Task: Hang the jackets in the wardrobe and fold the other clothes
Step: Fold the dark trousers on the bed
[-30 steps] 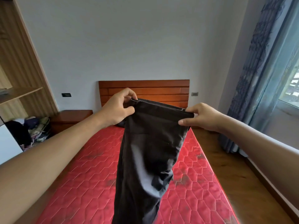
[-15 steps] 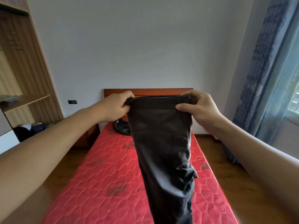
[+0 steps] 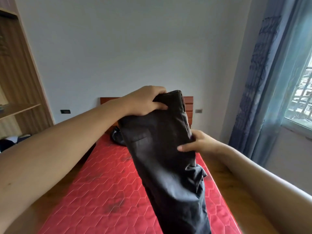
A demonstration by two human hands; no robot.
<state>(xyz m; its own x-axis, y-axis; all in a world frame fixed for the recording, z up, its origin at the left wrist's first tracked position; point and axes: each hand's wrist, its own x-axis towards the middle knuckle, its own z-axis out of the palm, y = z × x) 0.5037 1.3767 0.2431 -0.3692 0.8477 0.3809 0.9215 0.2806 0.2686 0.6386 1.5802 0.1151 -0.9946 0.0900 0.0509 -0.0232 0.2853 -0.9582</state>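
Folding barely begun: left hand (image 3: pixel 143 102) grips the top and right hand (image 3: pixel 199 146) pinches the side of trousers (image 3: pixel 162 149) hanging above the bed (image 3: pixel 101 191), another garment (image 3: pixel 116 137) still unfolded there.

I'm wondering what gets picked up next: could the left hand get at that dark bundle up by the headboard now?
Probably not yet. The left hand grips the top of the dark trousers, so it is busy, and the dark bundle lies at the far end of the mattress, behind them.
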